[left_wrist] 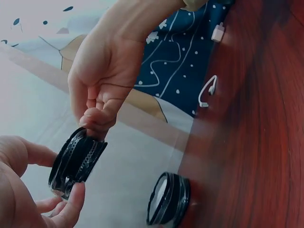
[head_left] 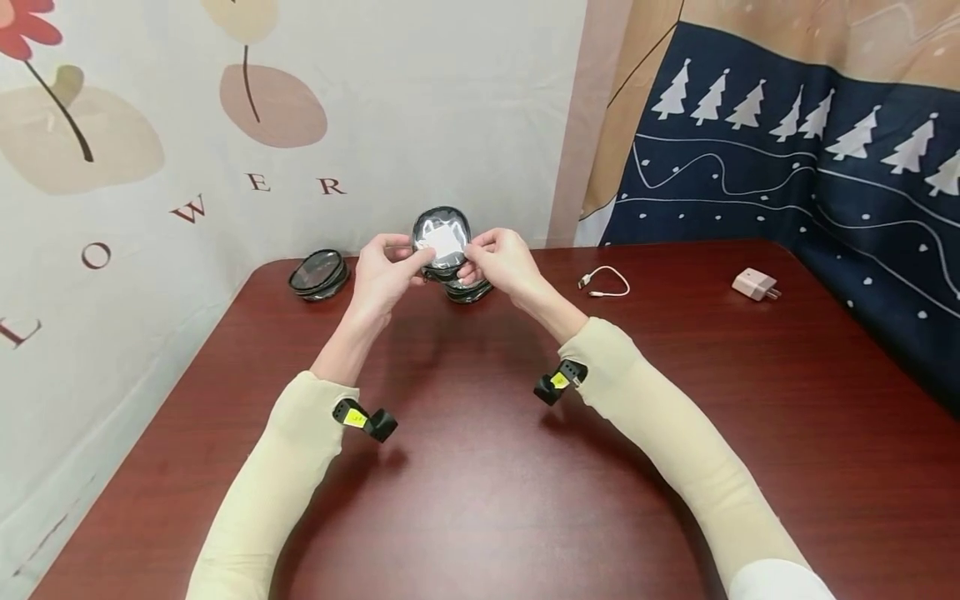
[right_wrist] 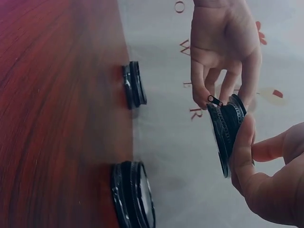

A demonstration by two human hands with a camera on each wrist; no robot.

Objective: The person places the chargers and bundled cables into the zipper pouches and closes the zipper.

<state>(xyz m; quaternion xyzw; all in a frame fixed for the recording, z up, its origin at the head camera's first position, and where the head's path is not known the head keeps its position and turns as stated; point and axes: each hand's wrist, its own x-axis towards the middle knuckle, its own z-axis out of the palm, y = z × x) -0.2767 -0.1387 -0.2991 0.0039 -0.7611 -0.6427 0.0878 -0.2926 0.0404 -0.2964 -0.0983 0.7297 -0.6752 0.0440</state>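
A small round zip pouch (head_left: 442, 237) with a clear face and black trim is held up above the far part of the table. My left hand (head_left: 380, 271) pinches its left edge, and my right hand (head_left: 504, 262) pinches its right edge. In the left wrist view the pouch (left_wrist: 76, 161) is seen side-on with its zipper track along the rim. A zipper pull (right_wrist: 214, 100) sticks out near the left fingertips in the right wrist view. Behind and below it, a second round pouch (head_left: 468, 291) sits on the table, partly hidden by the held one.
Another round black-trimmed pouch (head_left: 318, 275) lies at the table's far left. Right of the hands are a short white cable (head_left: 617, 281) and a white plug adapter (head_left: 755, 284). A patterned cloth (head_left: 465, 108) hangs along the back of the brown table (head_left: 465, 467).
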